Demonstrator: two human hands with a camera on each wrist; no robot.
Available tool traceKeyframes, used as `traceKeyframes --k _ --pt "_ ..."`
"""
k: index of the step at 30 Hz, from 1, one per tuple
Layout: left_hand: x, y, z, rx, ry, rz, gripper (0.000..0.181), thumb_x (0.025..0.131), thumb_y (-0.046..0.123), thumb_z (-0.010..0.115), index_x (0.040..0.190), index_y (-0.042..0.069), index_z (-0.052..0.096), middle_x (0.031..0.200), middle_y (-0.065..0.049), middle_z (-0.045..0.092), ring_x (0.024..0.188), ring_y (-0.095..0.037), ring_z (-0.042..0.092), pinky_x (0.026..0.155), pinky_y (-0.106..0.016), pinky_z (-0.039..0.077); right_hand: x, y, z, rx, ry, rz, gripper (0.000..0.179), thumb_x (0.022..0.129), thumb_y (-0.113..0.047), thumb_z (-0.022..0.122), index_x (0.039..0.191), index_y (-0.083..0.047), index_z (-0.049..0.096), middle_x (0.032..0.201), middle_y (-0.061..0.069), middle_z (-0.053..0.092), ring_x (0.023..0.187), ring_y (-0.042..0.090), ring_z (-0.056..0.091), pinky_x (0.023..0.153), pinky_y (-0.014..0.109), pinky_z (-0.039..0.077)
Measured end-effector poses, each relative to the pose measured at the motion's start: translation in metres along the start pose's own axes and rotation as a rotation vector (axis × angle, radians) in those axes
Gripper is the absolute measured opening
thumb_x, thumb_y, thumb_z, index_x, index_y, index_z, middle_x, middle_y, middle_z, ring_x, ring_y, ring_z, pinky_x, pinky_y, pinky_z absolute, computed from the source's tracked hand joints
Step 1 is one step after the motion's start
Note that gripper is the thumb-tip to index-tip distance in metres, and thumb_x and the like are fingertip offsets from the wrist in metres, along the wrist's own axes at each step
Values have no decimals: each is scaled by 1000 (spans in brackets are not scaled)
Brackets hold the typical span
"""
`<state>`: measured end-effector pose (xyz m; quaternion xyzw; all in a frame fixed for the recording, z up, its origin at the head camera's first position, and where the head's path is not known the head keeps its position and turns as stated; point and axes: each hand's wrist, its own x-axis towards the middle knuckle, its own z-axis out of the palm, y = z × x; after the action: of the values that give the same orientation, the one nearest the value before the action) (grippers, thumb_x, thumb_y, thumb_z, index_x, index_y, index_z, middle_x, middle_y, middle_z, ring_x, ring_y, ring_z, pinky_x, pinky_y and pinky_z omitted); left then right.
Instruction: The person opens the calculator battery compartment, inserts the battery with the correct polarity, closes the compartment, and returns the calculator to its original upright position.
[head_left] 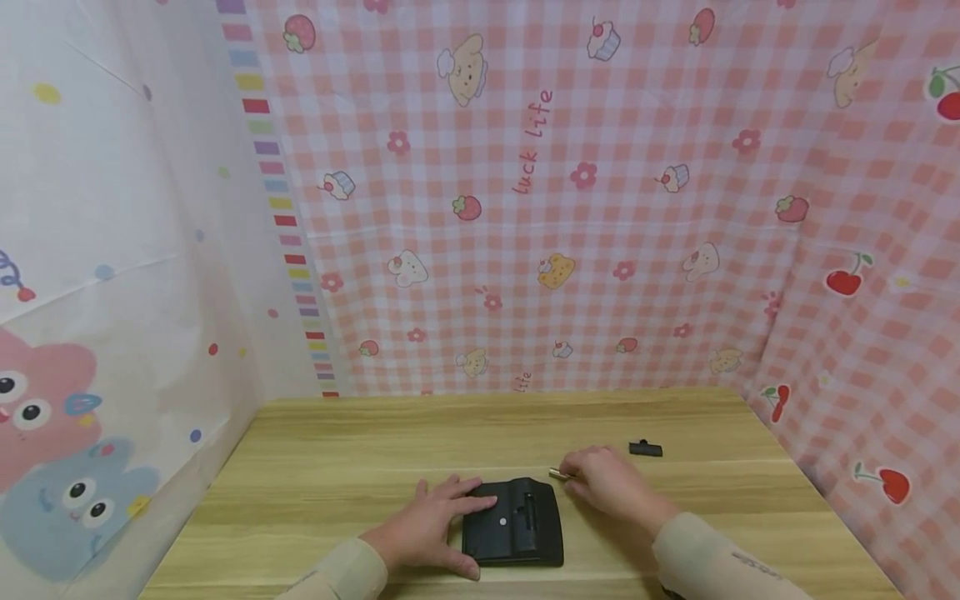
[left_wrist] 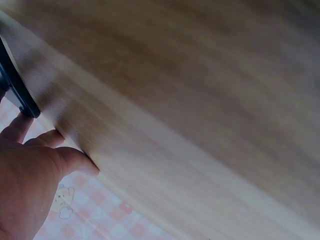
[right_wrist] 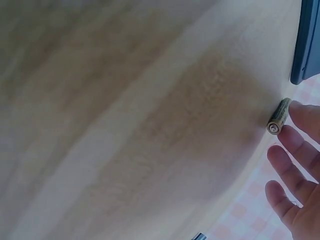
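On the bench (head_left: pixel 337 450), a battery (head_left: pixel 556 473) between finger and thumb

Just beyond the far right corner of the black device (head_left: pixel 483 537), the battery sits pinched by the thumb and forefinger of the right hand (head_left: pixel 609 485). Its other fingers lie loosely bent and spread; whether the battery is resting on the bench or slightly raised, I cannot tell. The device lies flat toward the near side of the bench, about midway between its left and right edges, with a narrow uncovered slot (head_left: pixel 529 512) along its right part and a small pale dot (head_left: pixel 502 522) left of the slot.

Over the device's left side, the left hand (head_left: pixel 423 529) is spread and grasps nothing: the forefinger reaches across the upper face, while the thumb lies by the near left corner.

Farther out, a small black piece (head_left: pixel 646 450) with a nub on its far side lies beyond the right hand, closer to the bench's right edge than to its left. Pale sleeves (head_left: pixel 352 571) cover both forearms. Past the bench's far edge hangs a pink checked cloth (head_left: pixel 637 317) printed with strawberries, cupcakes and flowers; beside the left edge hangs a white cloth (head_left: pixel 90 208) with pink and blue cartoon figures.
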<state>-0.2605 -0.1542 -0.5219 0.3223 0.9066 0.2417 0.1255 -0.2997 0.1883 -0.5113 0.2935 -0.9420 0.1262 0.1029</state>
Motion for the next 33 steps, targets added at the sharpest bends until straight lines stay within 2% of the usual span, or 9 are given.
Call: traceKeyframes --k 7,15,22,26,33 --pt "0 0 1 -13 -3 -8 95 75 57 93 159 40 51 174 -5 37 162 -48 27 118 -88 10 2 0 5 -20 -8 45 13 88 -16 87 91 -22 76 87 -13 76 80 9 68 84 46 55" --pt "1 0 1 -4 4 -3 96 75 58 93 159 40 51 174 -6 37 162 -48 27 118 -88 11 4 -2 9 -28 -32 96 12 89 -14 86 92 -21 76 88 -10 77 83 14 71 87 48 55" --pt "3 -2 2 3 -4 -14 95 75 61 91 159 43 50 175 -4 37 163 -47 27 119 -87 11 5 -2 10 -53 -3 82 14 86 -10 86 92 -20 77 86 -9 77 78 10 70 79 41 57" --pt "3 -2 2 4 -8 -20 95 76 62 90 159 43 49 175 -3 36 163 -46 26 120 -86 11 5 -2 8 -21 -1 100 16 85 -7 85 95 -17 77 85 -7 77 76 10 69 73 36 57" --pt "0 1 0 0 0 -3 96 75 57 93 159 38 51 175 -6 37 162 -48 28 118 -88 11 9 -4 -11 156 -24 280 15 92 -8 79 103 -18 77 89 -8 73 80 6 63 73 34 56"
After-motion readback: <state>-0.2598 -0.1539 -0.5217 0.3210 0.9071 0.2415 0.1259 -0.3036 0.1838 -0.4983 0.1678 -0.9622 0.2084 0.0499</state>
